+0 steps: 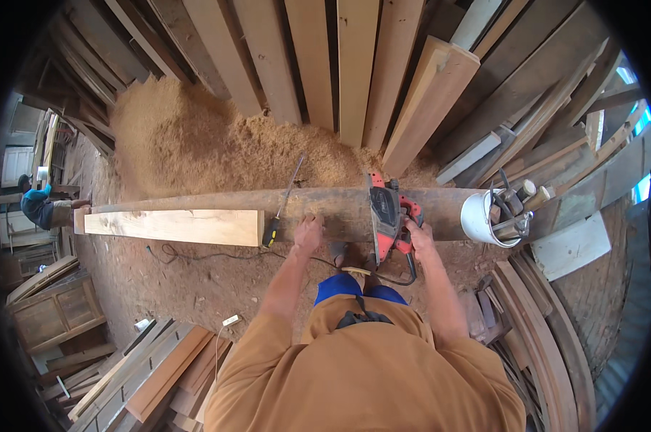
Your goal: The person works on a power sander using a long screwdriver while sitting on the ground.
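My right hand (419,235) is closed round the rear handle of a red and dark grey electric planer (387,219), which rests on the wooden workbench (340,205). My left hand (309,235) lies on the bench's near side with its fingers curled in; nothing shows in it. Just left of that hand is a long-shafted screwdriver with a black and yellow handle (270,232), pointing away from me beside the end of a pale wooden beam (177,226). The beam stretches along the left half of the bench.
Beyond the bench, a sawdust heap (167,137) lies against leaning planks (311,65). A white bucket of tools (476,218) stands at the bench's right end. A dark cord (217,255) trails on the ground. Another person (41,205) is at far left. Boards (170,367) lie behind me.
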### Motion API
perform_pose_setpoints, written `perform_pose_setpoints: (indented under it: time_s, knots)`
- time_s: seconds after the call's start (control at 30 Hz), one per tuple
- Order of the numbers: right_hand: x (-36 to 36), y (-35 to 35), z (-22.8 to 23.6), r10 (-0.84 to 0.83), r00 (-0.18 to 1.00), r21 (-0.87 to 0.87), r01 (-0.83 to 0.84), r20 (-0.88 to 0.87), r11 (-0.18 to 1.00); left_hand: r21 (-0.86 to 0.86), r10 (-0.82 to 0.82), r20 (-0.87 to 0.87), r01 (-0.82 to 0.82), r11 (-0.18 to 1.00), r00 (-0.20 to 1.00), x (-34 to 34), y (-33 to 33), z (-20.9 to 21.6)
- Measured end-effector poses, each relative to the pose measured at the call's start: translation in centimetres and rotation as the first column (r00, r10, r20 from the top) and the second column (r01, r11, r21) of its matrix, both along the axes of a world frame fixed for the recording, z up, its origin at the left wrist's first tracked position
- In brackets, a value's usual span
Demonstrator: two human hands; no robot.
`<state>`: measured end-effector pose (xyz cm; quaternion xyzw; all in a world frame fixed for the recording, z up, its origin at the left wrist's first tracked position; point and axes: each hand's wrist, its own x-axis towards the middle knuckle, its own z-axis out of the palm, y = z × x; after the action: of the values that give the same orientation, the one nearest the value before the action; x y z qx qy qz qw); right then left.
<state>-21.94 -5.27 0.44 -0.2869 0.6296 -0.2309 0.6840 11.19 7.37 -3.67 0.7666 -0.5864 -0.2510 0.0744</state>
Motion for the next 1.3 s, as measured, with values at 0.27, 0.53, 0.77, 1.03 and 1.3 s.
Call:
perform_pose_setpoints:
  time_s: [0.27,0.53,0.77,1.03,1.3]
  knots:
    - [1.6,0.6,1.6,-0.106,0.991,-0.009,0.106,-0.085,0.994,0.083,0.033,0.211,-0.052,0.995,0.977,4.3,2.2,-1.1]
    - [0.6,1.8,-0.7,-0.196,0.976,-0.125,0.184,-0.095,0.975,0.325,0.192,0.159,-0.235,0.916,0.968,6.2,0.1,2.7]
    - [-0.7,2.8,1.7,-0.216,0.963,-0.035,0.213,-0.16,0.976,0.049,0.202,-0.145,-0.197,0.979,0.968,1.2,-3.6,5.5]
    - [-3.5,4.7,1.6,-0.213,0.972,-0.038,0.211,-0.097,0.977,-0.182,-0.121,-0.295,0.069,0.981,0.948,-7.5,-11.5,10.1]
    - [-5.5,3.8,4.5,0.051,0.986,-0.194,-0.082,-0.162,0.977,-0.347,-0.206,-0.108,0.157,0.925,0.973,-8.9,-12.4,8.7]
